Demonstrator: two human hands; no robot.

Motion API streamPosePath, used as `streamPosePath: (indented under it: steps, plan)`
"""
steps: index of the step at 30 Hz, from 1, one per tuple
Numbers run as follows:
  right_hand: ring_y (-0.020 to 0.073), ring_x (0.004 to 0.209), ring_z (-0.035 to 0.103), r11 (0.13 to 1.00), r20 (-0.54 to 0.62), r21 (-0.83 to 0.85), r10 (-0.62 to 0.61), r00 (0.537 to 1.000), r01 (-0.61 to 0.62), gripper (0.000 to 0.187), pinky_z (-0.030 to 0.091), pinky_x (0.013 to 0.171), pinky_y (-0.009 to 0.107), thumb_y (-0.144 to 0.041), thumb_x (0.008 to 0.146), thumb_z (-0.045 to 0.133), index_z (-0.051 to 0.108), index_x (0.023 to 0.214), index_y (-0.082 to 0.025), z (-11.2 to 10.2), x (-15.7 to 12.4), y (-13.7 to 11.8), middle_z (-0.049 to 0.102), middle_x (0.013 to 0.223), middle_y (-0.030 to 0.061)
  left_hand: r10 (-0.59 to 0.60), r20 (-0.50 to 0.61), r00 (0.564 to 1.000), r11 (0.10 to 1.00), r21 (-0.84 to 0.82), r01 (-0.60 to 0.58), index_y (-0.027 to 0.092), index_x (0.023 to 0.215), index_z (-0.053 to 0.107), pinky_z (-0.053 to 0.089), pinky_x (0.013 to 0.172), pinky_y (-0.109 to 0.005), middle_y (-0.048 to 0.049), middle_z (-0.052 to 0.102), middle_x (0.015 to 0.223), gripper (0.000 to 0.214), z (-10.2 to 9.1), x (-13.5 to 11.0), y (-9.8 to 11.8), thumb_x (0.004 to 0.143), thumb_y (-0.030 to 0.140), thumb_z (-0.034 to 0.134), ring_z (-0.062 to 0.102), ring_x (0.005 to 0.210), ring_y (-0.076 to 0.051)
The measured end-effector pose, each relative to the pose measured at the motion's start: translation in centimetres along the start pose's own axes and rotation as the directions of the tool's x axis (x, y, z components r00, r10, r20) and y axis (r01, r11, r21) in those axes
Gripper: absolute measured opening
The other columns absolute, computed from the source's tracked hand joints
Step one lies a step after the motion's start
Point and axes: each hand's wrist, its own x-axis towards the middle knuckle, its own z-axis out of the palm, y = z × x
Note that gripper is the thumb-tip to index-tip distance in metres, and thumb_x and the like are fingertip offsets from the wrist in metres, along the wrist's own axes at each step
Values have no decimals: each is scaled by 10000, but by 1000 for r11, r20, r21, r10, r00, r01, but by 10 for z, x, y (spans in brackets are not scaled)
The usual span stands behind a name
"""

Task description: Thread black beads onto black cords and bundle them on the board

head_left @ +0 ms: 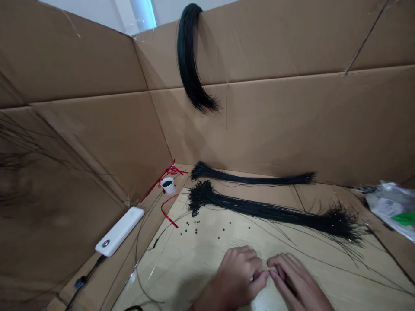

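Note:
My left hand [238, 274] and my right hand [293, 278] meet at their fingertips low in the middle of the view, over a pale wooden board [181, 263]. Both hands are curled in a pinch; what they pinch is too small to make out. Just beyond them lie scattered small black beads [196, 226]. Farther back a long bundle of thin black cords [266, 209] lies across the board, its beaded ends at the left. A second, thinner black cord bundle [249, 177] lies behind it.
Tall cardboard walls [292, 116] enclose the space. A hank of black cords [191, 60] hangs over the back wall. A white power bank [119, 231] with a cable lies at the left. A small white cup [167, 185] and red ties [165, 177] sit in the corner. A plastic bag [392, 207] lies at the right.

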Motion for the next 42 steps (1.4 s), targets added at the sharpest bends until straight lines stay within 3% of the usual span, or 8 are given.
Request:
streamPosePath:
  steps: [11, 16, 19, 22, 24, 26, 37, 42]
  plan:
    - [206, 776, 647, 1000, 29, 4, -16, 999, 15, 136, 547, 713, 307, -319, 1091, 523, 622, 1012, -271, -1, -2, 0, 666, 855, 15, -16, 25, 1000, 1000, -7, 16, 205, 721, 548, 355, 659, -328, 12, 653, 754, 304, -4, 2, 3, 899, 290, 779, 605, 766, -159]
    - [201, 753, 649, 1000, 24, -9, -13, 1000, 14, 157, 548, 685, 295, -329, 1093, 515, 621, 996, -267, -1, -3, 2, 649, 819, 11, -246, -6, 969, 967, -77, 245, 211, 792, 607, 394, 681, -301, 16, 667, 787, 183, -50, -4, -8, 918, 237, 737, 614, 766, -159]
    - [196, 712, 645, 999, -12, -9, -46, 999, 46, 170, 544, 642, 285, -352, 1082, 533, 630, 972, -267, 0, -2, 2, 647, 793, 10, -435, -151, 888, 896, 30, 444, 214, 815, 621, 435, 730, -323, -31, 682, 856, 182, -94, -27, -32, 992, 252, 606, 637, 828, -204]
    - [190, 679, 644, 999, -34, -8, -49, 998, 49, 199, 549, 616, 273, -370, 1076, 535, 642, 943, -268, -1, -1, 0, 647, 772, 10, -594, -336, 730, 733, 148, 664, 229, 884, 648, 461, 804, -361, -58, 695, 939, 208, -131, -63, -62, 1030, 322, 534, 660, 926, -259]
    - [187, 672, 646, 999, -46, -4, -47, 998, 46, 212, 553, 613, 267, -381, 1072, 541, 648, 929, -267, -2, -1, -2, 648, 763, 9, -659, -414, 628, 607, 198, 769, 231, 954, 673, 472, 829, -378, -77, 704, 1021, 217, -147, -88, -77, 1035, 354, 514, 663, 988, -286]
    - [187, 680, 651, 999, -49, 3, -44, 998, 44, 211, 555, 616, 264, -393, 1068, 553, 654, 932, -266, -3, -1, -3, 655, 771, 10, -698, -429, 573, 527, 234, 817, 224, 1035, 699, 483, 849, -390, -94, 710, 1100, 241, -156, -109, -86, 1033, 367, 505, 666, 1037, -304]
    - [197, 743, 644, 996, -6, 39, 84, 996, -83, 279, 537, 687, 287, -436, 1096, 509, 638, 927, -255, -7, -5, -15, 625, 794, 11, -697, -389, 603, 535, 279, 798, 223, 909, 678, 495, 879, -429, -119, 719, 1015, 288, -152, -137, -93, 1028, 308, 430, 669, 1009, -320]
    - [216, 816, 640, 991, -25, 54, 125, 992, -124, 295, 532, 725, 316, -422, 1112, 480, 651, 944, -250, -10, 0, -39, 635, 857, 33, -684, -412, 602, 587, 178, 789, 224, 938, 584, 502, 830, -420, -100, 700, 916, 276, -173, -140, -90, 1050, 361, 372, 675, 890, -303]
